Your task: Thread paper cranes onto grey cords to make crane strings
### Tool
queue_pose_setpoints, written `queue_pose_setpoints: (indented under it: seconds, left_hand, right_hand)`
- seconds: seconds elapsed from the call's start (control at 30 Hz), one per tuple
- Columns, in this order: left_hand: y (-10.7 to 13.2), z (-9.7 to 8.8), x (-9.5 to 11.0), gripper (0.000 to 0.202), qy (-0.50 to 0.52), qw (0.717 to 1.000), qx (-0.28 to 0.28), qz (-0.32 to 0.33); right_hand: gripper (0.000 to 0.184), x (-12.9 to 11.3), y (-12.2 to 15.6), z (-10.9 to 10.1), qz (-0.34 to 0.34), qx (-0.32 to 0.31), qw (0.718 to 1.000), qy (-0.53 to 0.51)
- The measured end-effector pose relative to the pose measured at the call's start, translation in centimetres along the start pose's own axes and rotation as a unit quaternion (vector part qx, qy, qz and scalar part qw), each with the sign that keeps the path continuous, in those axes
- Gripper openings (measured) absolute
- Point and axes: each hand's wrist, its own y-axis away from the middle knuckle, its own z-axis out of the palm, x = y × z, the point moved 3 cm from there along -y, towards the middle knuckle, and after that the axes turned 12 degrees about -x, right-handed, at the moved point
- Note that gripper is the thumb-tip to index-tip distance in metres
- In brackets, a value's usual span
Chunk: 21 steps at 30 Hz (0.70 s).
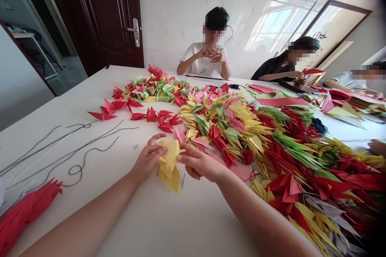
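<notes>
Centre frame: left hand and right hand pinch yellow folded-paper stack from 9 and 3 o'clock, fingers curled on its upper edge. Stack sits low over white table. Mixed-colour folded-paper heap at 2 o'clock, just beside right hand. Dark cords at 9 o'clock. Cord through stack possible, unclear. Judged risks: slack pinch lets nested pieces fan apart and fall into heap; hard squeeze crushes folds.

- Two grips, the left grip and the right grip, are holding one yellow paper stack
- Three others are sitting at the one desk: person in white, person in black, person at the right edge
- Folded papers are lying in a heap past counting
- One door is standing behind
</notes>
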Motion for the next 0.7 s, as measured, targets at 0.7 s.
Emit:
queue_pose_setpoints:
  seconds: [0.7]
  left_hand:
    - [-0.2,0.3,-1.3,0.031,0.177,0.980,-0.038,-0.079]
  right_hand:
    - [0.024,-1.9,1.0,-1.2,-0.123,0.124,0.983,0.055]
